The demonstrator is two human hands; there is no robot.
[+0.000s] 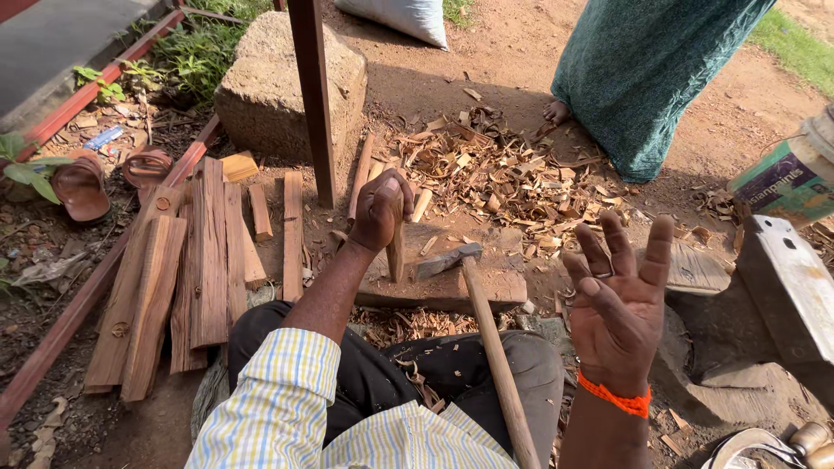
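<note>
Left hand (380,211): grip closed around a slim wooden stick (396,247), upright on the flat chopping block (499,282).
Right hand (618,300): fingers spread, empty.
Hatchet (447,259): head on block, handle running near-right.
Left: rough reddish split planks (178,278).

Wood stick (396,247) in left hand (379,208): rough-split, matt, reddish. Chopping block (452,282) at centre: worn, scarred wood. Axe (447,259): dull grey metal head, smooth pale wooden handle. Planks (187,269) at left: rough-sawn, weathered. Shavings (495,169) at upper centre: dry, curled wood. Right hand (618,300) has orange thread band (615,397) at wrist. Stone block (278,82) at upper left: coarse, matt. Sleeve (274,408) at bottom: checked woven cloth.
</note>
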